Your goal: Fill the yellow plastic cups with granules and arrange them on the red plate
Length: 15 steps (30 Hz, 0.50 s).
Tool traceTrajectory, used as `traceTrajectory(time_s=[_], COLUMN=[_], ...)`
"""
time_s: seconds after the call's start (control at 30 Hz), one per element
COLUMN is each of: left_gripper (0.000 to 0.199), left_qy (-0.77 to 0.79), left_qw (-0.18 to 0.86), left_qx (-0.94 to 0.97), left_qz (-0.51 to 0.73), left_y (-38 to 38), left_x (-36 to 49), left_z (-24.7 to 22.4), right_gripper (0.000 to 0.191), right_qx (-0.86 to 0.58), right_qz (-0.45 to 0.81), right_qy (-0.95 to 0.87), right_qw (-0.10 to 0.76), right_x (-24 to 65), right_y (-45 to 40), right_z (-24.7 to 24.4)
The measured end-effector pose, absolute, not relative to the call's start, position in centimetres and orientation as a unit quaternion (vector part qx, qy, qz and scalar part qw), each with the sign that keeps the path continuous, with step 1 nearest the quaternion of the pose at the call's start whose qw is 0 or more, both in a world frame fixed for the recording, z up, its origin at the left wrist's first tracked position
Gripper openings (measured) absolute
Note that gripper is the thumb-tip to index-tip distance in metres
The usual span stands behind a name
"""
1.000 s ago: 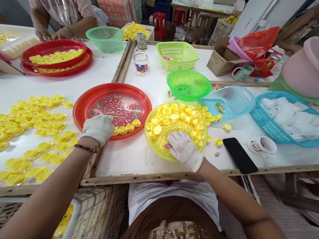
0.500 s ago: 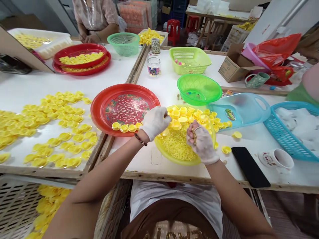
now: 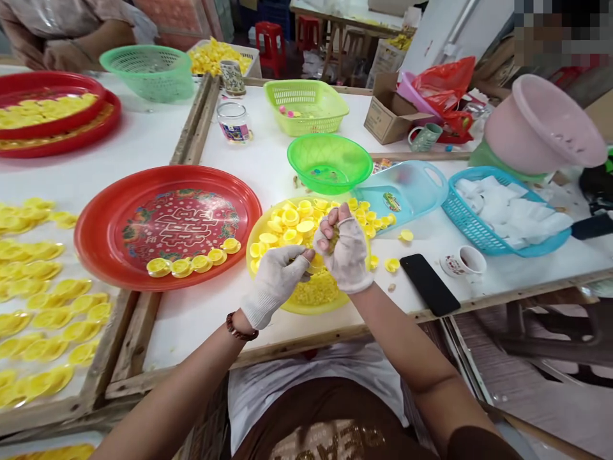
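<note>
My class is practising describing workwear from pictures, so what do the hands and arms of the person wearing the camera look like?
The left hand and right hand wear whitish gloves with snug cuffs, leaving fingertips bare. A dark reddish-brown bracelet circles the left wrist. The forearms are uncovered; a dark brown sleeve shows on the right arm.

囍 (image 3: 184, 227) on red tray (image 3: 108, 214), unclear shirt lettering (image 3: 330, 439)

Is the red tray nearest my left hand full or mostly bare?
Mostly bare: the red tray holds one row of five yellow cups, its printed pattern exposed.
</note>
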<state>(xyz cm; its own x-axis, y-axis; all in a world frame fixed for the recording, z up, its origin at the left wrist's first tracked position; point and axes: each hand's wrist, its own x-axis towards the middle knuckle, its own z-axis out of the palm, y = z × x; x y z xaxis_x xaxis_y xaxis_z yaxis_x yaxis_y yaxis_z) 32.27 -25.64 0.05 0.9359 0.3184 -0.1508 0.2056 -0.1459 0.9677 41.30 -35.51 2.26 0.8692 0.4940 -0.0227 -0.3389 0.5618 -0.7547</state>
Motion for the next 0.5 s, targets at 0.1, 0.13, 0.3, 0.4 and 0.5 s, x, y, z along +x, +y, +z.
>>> traceTrajectory(time_s=[0.1,0.13,0.3,0.4,0.5], left_gripper=[0.037,0.038,0.039,0.036,0.036], left_qy=[0.181,0.181,0.181,0.183,0.181], left_qw=[0.622,0.623,0.633,0.632,0.629], left_qx=[0.760,0.759,0.751,0.750,0.753], left_qz=[0.053,0.055,0.057,0.061,0.061], left_y=[-25.84,-25.87,-26.04,-26.17,-26.18], left_x=[32.48,32.51,32.61,32.64,32.64], left_z=[-0.17,-0.22,-0.12,0.12,0.27], right_gripper=[0.046,0.047,0.049,0.049,0.050], right_qx=[-0.416,-0.416,-0.407,-0.422,-0.436], right_qz=[0.202,0.196,0.195,0.196,0.203], right_qy=[-0.118,-0.123,-0.125,-0.109,-0.092], right_qw=[0.879,0.879,0.884,0.879,0.872], right_x=[41.06,41.04,41.29,41.57,41.88], right_y=[-35.37,-35.38,-35.51,-35.63,-35.81], right_z=[1.92,1.78,1.40,1.47,1.60])
